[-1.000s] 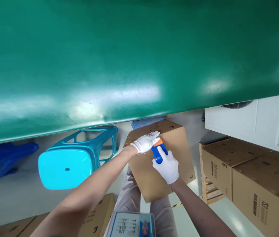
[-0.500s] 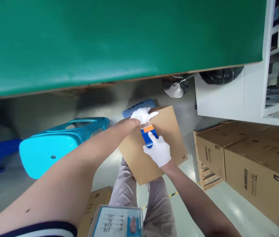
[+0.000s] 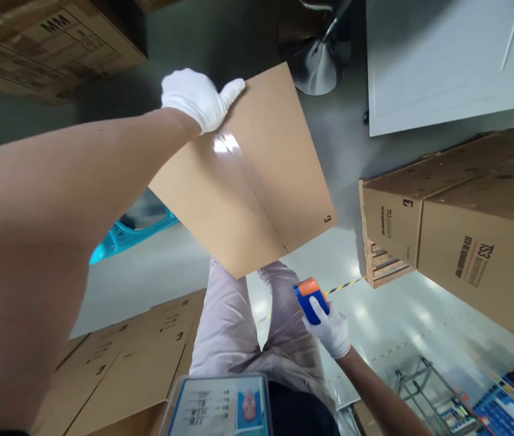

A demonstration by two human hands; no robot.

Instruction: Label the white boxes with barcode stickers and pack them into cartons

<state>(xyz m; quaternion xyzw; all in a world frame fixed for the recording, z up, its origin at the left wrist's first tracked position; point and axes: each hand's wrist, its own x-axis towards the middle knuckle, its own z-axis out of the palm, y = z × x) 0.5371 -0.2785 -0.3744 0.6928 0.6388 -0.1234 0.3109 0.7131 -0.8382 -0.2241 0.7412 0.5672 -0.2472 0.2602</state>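
A cardboard box point(image 3: 257, 181) is in front of my legs, its flaps meeting along a seam in the middle. A shiny piece of clear tape point(image 3: 227, 143) lies over the far end of that seam. My left hand point(image 3: 196, 97), in a white glove, grips the far edge of the box, thumb on top and fingers partly hidden beyond the edge. My right hand point(image 3: 330, 327), gloved too, is wrapped round a blue and orange tape dispenser point(image 3: 312, 300). It is apart from the box, to the right of my legs.
Large cartons point(image 3: 479, 254) stand on a wooden pallet point(image 3: 387, 266) at the right. More cartons point(image 3: 134, 357) are at the lower left and another carton point(image 3: 57, 48) at the upper left. A turquoise stool point(image 3: 125, 242), a metal stand base point(image 3: 320, 69) and a white cabinet point(image 3: 439, 66) surround me.
My right hand has drawn the tape dispenser off the box, toward me and to the right. My left hand has shifted to the box's far edge. The green tabletop has left the view.
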